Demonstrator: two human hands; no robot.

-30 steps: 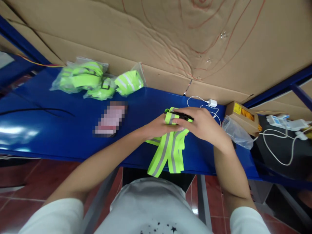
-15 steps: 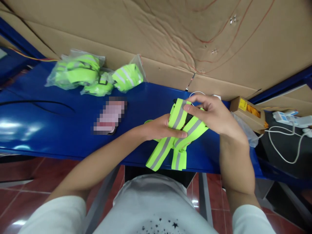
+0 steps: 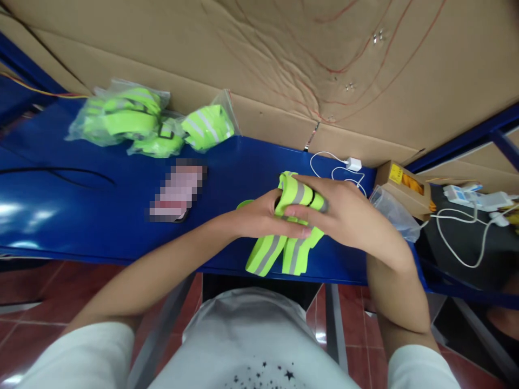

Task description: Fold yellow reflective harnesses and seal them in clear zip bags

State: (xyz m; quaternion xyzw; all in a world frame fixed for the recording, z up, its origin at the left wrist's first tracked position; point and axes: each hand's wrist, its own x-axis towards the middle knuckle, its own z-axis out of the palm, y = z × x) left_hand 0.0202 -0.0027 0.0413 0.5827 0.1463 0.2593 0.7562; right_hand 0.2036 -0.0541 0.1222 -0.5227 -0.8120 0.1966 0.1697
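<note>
A yellow-green strap with a grey reflective stripe (image 3: 266,254) is bunched between my two hands, above the front part of the blue table. My left hand (image 3: 263,216) grips the folded strap from the left, its thumb pointing right beneath the upper roll. From the right, my right hand (image 3: 330,208) wraps over the top of that roll, with fingers and thumb closed round it. A black piece shows on the roll between the hands. Two lengths of strap hang down below my left hand, toward the table's front edge.
Clear bags of yellow-green straps (image 3: 132,119) lie at the back left of the blue table (image 3: 81,216). A blurred-out phone (image 3: 177,190) lies nearer. A white charger (image 3: 353,164) with cable, a plastic bag (image 3: 393,210) and an open cardboard box (image 3: 405,186) are at right.
My right hand has moved down and left over the strap and closed round it. The strap's upper part is now rolled tighter, and the charger has come into view. The view has shifted slightly.
</note>
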